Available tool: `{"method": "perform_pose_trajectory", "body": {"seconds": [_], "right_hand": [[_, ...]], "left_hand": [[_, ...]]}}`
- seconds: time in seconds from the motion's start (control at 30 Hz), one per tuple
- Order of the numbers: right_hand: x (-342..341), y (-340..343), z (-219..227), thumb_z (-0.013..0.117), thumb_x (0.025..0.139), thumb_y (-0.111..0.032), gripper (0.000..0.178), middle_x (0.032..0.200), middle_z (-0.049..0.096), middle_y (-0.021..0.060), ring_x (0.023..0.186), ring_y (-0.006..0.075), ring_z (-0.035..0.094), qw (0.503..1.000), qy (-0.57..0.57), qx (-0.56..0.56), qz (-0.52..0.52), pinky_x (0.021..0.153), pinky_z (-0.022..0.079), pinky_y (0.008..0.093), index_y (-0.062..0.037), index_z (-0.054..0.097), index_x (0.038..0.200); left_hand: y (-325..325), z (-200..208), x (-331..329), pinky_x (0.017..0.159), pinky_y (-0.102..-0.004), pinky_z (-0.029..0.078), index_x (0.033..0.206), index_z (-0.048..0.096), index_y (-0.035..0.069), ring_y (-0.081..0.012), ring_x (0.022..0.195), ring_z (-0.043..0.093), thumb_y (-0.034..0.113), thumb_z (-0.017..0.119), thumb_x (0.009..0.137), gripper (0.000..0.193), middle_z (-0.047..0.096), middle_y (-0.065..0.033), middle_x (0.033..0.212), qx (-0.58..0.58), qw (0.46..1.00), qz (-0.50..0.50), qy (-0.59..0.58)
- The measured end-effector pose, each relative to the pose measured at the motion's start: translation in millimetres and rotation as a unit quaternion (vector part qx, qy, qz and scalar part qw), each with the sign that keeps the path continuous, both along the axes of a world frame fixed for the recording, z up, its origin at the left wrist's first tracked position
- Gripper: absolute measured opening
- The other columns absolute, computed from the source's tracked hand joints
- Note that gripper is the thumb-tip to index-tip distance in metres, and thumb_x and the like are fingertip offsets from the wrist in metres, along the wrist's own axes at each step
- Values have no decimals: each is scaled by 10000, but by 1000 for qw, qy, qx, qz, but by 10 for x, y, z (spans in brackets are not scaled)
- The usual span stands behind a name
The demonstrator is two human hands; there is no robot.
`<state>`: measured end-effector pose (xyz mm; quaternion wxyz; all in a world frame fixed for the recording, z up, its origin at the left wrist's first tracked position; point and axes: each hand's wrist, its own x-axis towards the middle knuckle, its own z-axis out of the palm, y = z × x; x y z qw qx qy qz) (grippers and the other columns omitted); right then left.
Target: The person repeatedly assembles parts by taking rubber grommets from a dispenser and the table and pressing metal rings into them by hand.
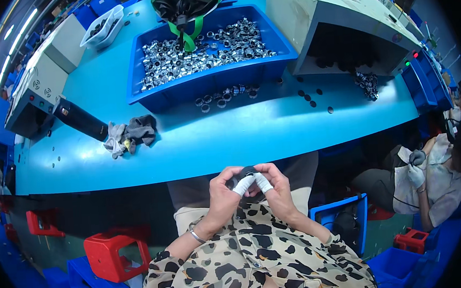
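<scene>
My left hand (pixel 225 190) and my right hand (pixel 277 186) meet in front of my lap, just off the table's near edge. Between their fingertips is a small black round piece (pixel 249 170), pinched from both sides. White coverings wrap both thumbs, which press against it. Fingers hide much of the piece, so its exact kind does not show. Beyond the hands, a blue bin (pixel 215 80) holds a heap of shiny metal rings (pixel 168 60). Several loose rings (pixel 221 103) lie on the table along the bin's near side.
A black cylinder (pixel 81 119) and grey gloves (pixel 140 131) lie on the blue table (pixel 199 157) at left. Black discs (pixel 313 104) are scattered by a beige machine (pixel 306 10) at right. A red stool (pixel 107 257) stands left; another person (pixel 430 178) sits at right.
</scene>
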<state>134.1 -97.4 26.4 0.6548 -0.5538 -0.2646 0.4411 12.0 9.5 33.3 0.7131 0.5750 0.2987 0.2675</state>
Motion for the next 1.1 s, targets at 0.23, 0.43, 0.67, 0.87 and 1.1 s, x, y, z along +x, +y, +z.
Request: {"method": "perform_pose_trajectory", "body": {"seconds": [0.23, 0.43, 0.67, 0.87, 1.1], "right_hand": [[145, 30, 147, 547, 823, 104, 480, 1033, 626, 178, 923, 326, 620, 901, -429, 42, 46, 828, 505, 366, -36, 665, 1267], [75, -82, -169, 563, 774, 145, 523, 970, 628, 168, 861, 300, 644, 907, -407, 46, 97, 739, 509, 344, -19, 681, 1256], [-31, -166, -439, 515, 999, 57, 316, 966, 660, 61, 890, 137, 682, 994, -31, -75, 72, 792, 613, 279, 3, 666, 1272], [-19, -193, -555, 565, 1025, -35, 245, 1041, 704, 128, 837, 164, 703, 981, 171, -89, 23, 772, 612, 303, 51, 620, 1248], [-79, -246, -571, 539, 1033, -39, 238, 1065, 691, 118, 871, 167, 699, 986, 138, -88, 35, 771, 610, 295, 39, 612, 1245]], "left_hand": [[10, -85, -177, 533, -224, 485, 1082, 712, -8, -59, 634, 637, 26, 747, 881, 207, 691, -26, 823, 89, 993, -35, 72], [35, -317, -272, 550, -190, 472, 998, 712, -19, -30, 662, 609, 55, 750, 899, 129, 666, 9, 805, 53, 988, -77, 124], [44, -533, -291, 557, -214, 468, 1040, 718, -42, -60, 609, 578, 114, 711, 964, 174, 690, -44, 835, -125, 983, -84, 109], [-56, -553, -287, 530, -238, 406, 1016, 707, -37, -81, 587, 562, 320, 574, 1059, 384, 651, -54, 777, -304, 951, -20, 53], [-66, -606, -239, 539, -207, 430, 1016, 716, -30, -60, 609, 578, 91, 692, 958, 136, 670, -28, 811, -174, 977, -89, 84]]}}
